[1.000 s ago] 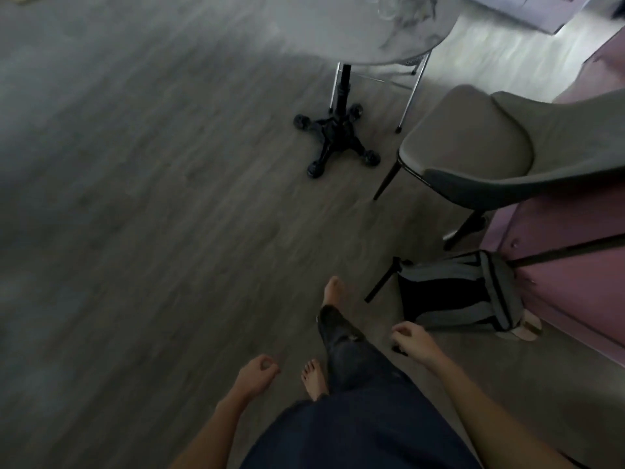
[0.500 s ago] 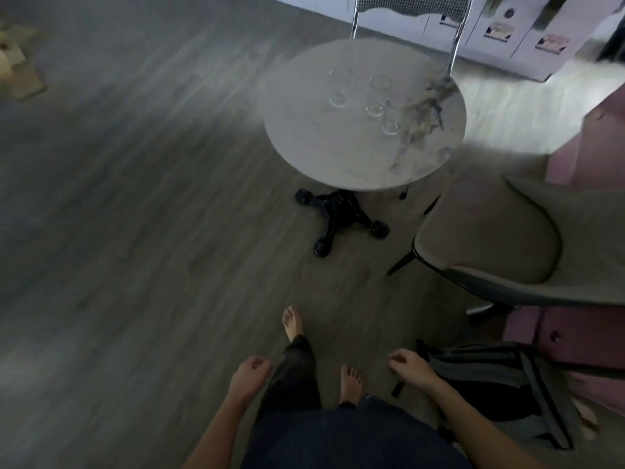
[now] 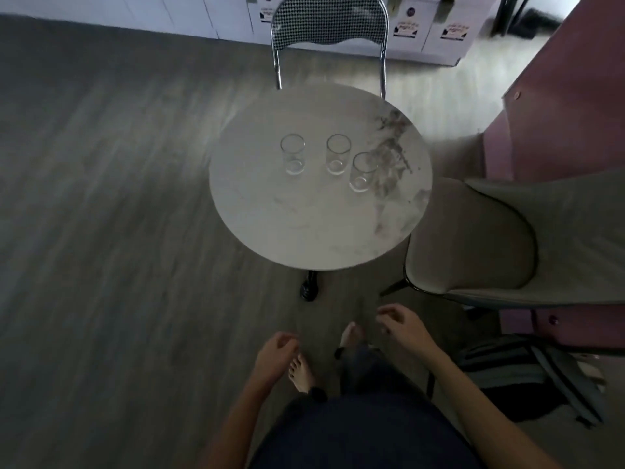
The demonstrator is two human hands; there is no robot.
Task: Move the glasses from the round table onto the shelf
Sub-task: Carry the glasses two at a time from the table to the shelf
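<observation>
Three clear glasses stand upright on the round marble table (image 3: 304, 228): a left glass (image 3: 293, 158), a middle glass (image 3: 338, 153) and a right glass (image 3: 363, 170). My left hand (image 3: 274, 355) hangs low, well short of the table's near edge, fingers loosely curled and holding nothing. My right hand (image 3: 402, 328) is a little higher and closer to the table, fingers spread and holding nothing. No shelf is in view.
A metal chair with a checked back (image 3: 329, 32) stands behind the table. A grey padded chair (image 3: 473, 245) sits at the table's right, against a pink cabinet (image 3: 568, 106). A backpack (image 3: 541, 374) lies on the floor at lower right. White lockers (image 3: 433, 32) line the far wall.
The view has risen and moved closer to the table, bringing all three glasses into plain sight. Both hands stay low and hold nothing; the right hand has opened and lifted slightly.
</observation>
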